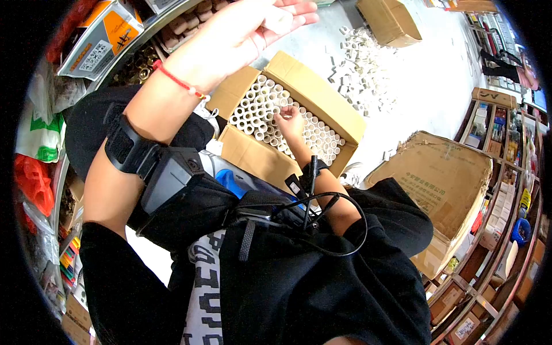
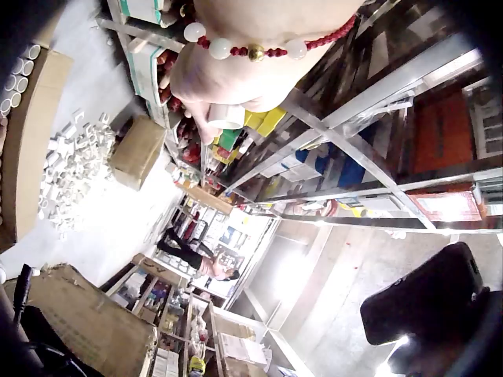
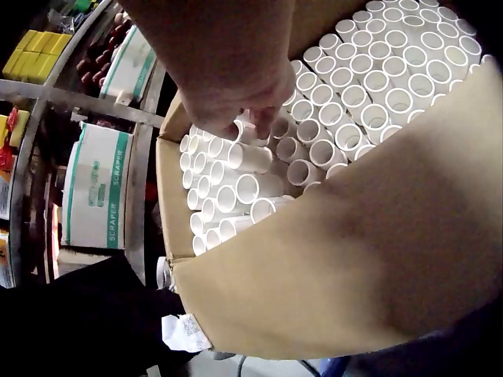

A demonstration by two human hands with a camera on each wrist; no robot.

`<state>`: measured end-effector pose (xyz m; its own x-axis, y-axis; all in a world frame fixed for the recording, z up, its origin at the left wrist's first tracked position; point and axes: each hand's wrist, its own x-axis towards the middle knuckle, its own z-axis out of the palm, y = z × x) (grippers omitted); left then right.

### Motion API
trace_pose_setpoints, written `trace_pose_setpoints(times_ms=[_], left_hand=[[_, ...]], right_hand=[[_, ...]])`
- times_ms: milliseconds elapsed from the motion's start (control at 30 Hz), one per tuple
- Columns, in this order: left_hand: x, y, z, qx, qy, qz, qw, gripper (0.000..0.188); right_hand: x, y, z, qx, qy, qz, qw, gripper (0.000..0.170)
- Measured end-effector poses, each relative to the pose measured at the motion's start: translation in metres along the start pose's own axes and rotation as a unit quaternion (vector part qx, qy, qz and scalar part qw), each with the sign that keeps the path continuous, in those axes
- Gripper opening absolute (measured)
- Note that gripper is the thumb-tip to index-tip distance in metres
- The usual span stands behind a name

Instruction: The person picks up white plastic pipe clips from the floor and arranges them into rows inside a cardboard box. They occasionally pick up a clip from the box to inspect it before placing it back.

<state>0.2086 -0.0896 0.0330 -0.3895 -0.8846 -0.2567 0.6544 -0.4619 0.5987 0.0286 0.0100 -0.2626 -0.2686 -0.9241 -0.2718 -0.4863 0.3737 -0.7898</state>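
Observation:
My left hand [image 1: 247, 37], a red beaded bracelet on its wrist, is raised at the top of the head view, palm up with fingers extended. It carries a short white pipe coupling [image 2: 227, 116], resting on the palm and fingers. Down in an open cardboard box [image 1: 310, 75], my right hand [image 1: 291, 122] pinches a white coupling between thumb and fingers, partly hidden by the hand in the right wrist view. White pipe couplings [image 3: 397, 100] stand upright in close rows around it. Beside the fingers a few couplings [image 3: 250, 158] lean over.
Loose white couplings [image 1: 362, 69] lie in a heap on the floor beyond the box, near another carton [image 1: 391, 23]. A large worn cardboard box [image 1: 437, 178] stands at the right. Shelves of goods [image 1: 500, 190] line the right side; a scraper box [image 3: 98, 187] sits on the left shelf.

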Motion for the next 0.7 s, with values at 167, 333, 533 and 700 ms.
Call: trace_pose_setpoints(times_ms=[167, 333, 533, 700], left_hand=[[0.007, -0.001, -0.008, -0.026, -0.015, -0.016, 0.999, 0.037], [0.003, 0.001, -0.007, -0.024, -0.029, -0.013, 0.999, 0.038], [-0.001, 0.003, -0.004, -0.022, -0.024, -0.005, 0.999, 0.037], [0.006, 0.001, -0.014, -0.051, -0.036, -0.009, 0.998, 0.036]], right_hand=[[0.014, 0.032, 0.014, 0.146, 0.02, 0.086, 0.985, 0.028], [0.021, 0.023, 0.002, 0.06, 0.017, 0.014, 0.998, 0.027], [0.024, -0.003, -0.01, -0.13, 0.016, -0.017, 0.991, 0.034], [0.025, -0.027, -0.014, -0.234, -0.004, -0.019, 0.972, 0.033]])
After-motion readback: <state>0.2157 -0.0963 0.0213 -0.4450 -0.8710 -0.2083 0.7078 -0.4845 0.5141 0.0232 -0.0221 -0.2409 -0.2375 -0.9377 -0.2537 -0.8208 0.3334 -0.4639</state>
